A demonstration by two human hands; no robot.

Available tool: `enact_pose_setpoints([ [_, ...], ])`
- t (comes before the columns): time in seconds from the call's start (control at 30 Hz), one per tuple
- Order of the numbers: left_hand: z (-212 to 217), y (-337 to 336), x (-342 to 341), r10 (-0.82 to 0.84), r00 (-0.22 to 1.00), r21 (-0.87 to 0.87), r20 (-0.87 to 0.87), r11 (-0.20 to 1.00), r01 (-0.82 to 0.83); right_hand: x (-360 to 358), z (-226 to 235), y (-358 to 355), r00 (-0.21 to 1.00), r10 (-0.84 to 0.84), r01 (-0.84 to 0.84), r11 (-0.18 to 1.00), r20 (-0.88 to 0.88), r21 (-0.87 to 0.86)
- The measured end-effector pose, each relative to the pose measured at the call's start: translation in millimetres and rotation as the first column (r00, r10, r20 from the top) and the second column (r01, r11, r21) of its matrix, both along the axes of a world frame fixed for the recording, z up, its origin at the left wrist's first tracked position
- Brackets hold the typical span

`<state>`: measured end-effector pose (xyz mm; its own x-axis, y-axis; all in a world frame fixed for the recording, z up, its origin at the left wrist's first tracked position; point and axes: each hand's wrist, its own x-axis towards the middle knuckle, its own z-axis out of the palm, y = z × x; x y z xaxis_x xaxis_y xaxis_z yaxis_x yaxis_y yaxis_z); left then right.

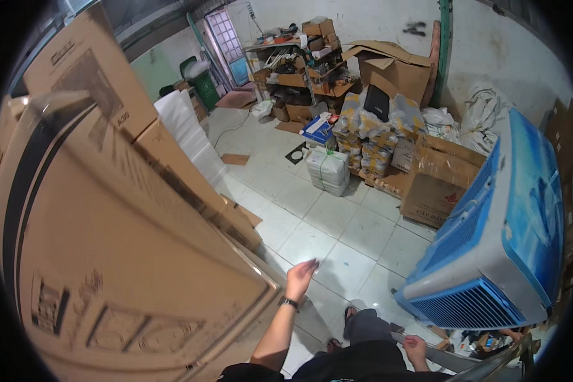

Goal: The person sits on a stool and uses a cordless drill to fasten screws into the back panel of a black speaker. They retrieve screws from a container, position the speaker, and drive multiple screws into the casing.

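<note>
Two hands show at the bottom of the view, both the person's own. The left hand is raised, fingers loosely spread and holding nothing, just beside the near corner of a big cardboard carton that leans tilted and fills the whole left side. The hand seems to be just short of that corner; whether it touches I cannot tell. The right hand hangs low by the person's leg, well apart from the carton, curled but too small to tell whether it grips anything.

Behind the big carton more tall cartons stand stacked, with white foam sheets just beyond them. Across the white tiled floor from the carton sits a blue and white air cooler, and beyond that an open brown box, strapped white bundles and a cluttered shelf rack against the far wall.

By its size the carton looks bulky and probably heavy, stiff along its edges but soft enough across the broad faces to buckle under a pressing palm. Its smooth printed board likely offers little grip, so the corners and the lower edge seem the soundest places to take hold, one hand high and one low.
</note>
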<state>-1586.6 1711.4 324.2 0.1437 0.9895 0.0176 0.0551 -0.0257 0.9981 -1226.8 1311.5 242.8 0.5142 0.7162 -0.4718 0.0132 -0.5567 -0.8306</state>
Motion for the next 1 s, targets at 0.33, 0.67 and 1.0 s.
enact_pose_setpoints([
  [0.33, -60.8, 322.5, -41.2, 0.369, 0.875, -0.007, -0.313, 0.921, -0.390, 11.3, 32.9, 467.1, 0.950, 0.222, -0.258, 0.954, 0.218, 0.152],
  [0.67, -182.4, 331.6, -237.1, 0.403, 0.705, -0.311, -0.584, 0.691, -0.652, -92.4, 188.5, 966.0, 0.644, 0.667, -0.765, 0.555, 0.375, 0.327],
  [1.0, -121.3, 675.8, -300.2, 0.546, 0.711, -0.275, -0.443, 0.672, -0.688, 3.8, -103.0, 1020.5, 0.105, 0.994, -0.606, 0.069, 0.006, -0.793],
])
